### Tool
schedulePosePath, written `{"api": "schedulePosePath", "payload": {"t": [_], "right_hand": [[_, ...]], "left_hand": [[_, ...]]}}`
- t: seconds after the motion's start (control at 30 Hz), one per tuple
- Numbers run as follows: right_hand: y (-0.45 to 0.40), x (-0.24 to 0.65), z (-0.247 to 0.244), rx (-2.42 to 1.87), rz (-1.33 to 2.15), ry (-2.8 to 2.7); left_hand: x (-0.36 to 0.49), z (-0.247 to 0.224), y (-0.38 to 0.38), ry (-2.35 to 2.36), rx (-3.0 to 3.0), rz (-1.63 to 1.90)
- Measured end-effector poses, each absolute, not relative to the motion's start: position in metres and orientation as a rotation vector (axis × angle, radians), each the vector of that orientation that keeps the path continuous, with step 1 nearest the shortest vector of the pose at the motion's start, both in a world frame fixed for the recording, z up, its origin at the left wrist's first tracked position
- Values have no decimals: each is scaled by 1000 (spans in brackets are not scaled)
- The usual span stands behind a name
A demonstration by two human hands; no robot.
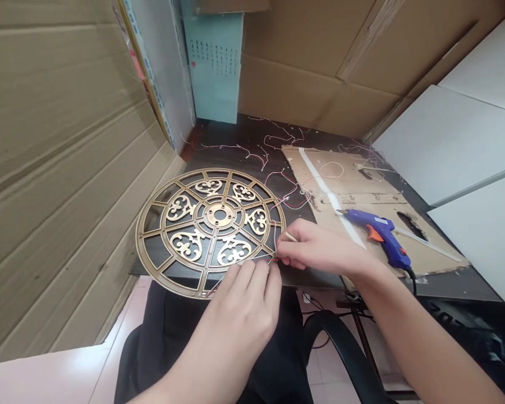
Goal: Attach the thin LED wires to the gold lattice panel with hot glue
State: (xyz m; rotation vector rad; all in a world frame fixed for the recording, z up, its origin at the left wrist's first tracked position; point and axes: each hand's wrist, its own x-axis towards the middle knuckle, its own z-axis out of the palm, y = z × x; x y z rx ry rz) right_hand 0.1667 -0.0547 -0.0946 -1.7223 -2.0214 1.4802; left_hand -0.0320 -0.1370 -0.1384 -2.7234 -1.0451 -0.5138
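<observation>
- Cardboard panels (59, 112) fill the left of the frame, with more cardboard across the back; a light blue sheet (216, 67) with rows of writing hangs at upper centre-left.
- White panels (458, 123) stand along the right side, and a dark tabletop (219, 158) spans the middle.
- Round openwork disc (211, 216), gold-toned with scroll ornaments, lies left of centre, its near rim reaching past the table edge.
- Left hand (248, 297), at lower centre, curls its fingers downward by the disc's near right rim; the fingertips are partly hidden, so I cannot tell how tightly they close or on what.
- Right hand (301, 244), right of centre, is closed, a thin pale stick (292, 237) held between thumb and fingers beside the rim.
- Thin wire strands show between the two hands; which one pinches them is unclear.
- Red and white wires (287, 198) tangle just beyond the disc's right edge, others toward the table's back.
- Blue glue gun (387, 238) with an orange trigger lies on a cardboard sheet (374, 185) at centre-right.
- Black chair armrest (340, 342) shows at the bottom, right of centre.
</observation>
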Motion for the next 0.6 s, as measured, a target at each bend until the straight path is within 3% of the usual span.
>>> {"api": "schedulePosePath", "payload": {"t": [0.6], "right_hand": [[-69,150,-82,-1657,1621,-2123]], "left_hand": [[-51,-165,-130,-866,-2591,-993]]}}
